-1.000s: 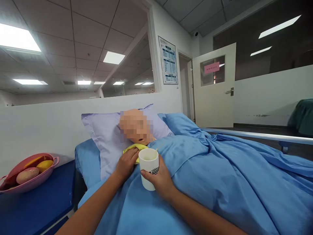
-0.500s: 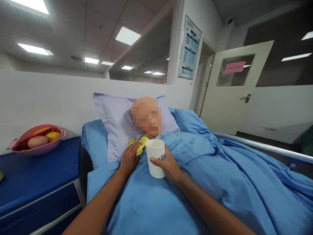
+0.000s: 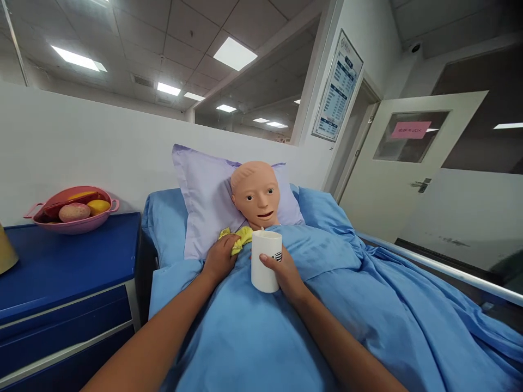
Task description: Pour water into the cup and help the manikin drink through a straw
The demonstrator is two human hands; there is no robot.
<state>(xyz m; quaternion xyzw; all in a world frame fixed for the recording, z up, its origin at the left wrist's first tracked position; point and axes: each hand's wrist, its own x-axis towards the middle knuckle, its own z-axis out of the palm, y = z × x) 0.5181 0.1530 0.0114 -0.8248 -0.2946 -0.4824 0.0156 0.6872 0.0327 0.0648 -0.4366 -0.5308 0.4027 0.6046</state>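
A training manikin [image 3: 255, 190] lies in bed with its head on a lilac pillow [image 3: 204, 190]. My right hand [image 3: 288, 272] is wrapped round a white cup [image 3: 261, 267] with black stripes, held above the blue quilt [image 3: 245, 332] just below the manikin's chin. The tip of a straw [image 3: 262, 230] shows at the cup's rim; the inside of the cup is mostly hidden. Beside the manikin's neck, my left hand [image 3: 222, 256] has its fingers closed on a crumpled yellow cloth [image 3: 242, 239], resting by the pillow's lower edge.
A blue bedside cabinet [image 3: 81, 261] stands at the left, bearing a pink basket [image 3: 77, 226] of fruit. Part of a yellowish object [image 3: 6, 253] shows at its left edge. A bed rail [image 3: 441, 267] runs along the right side. Behind stands an open door [image 3: 379, 179].
My view has shifted and tilted, so the scene sits differently in the frame. Less of the straw shows above the cup's rim. Both hands keep hold of the cup and the cloth.
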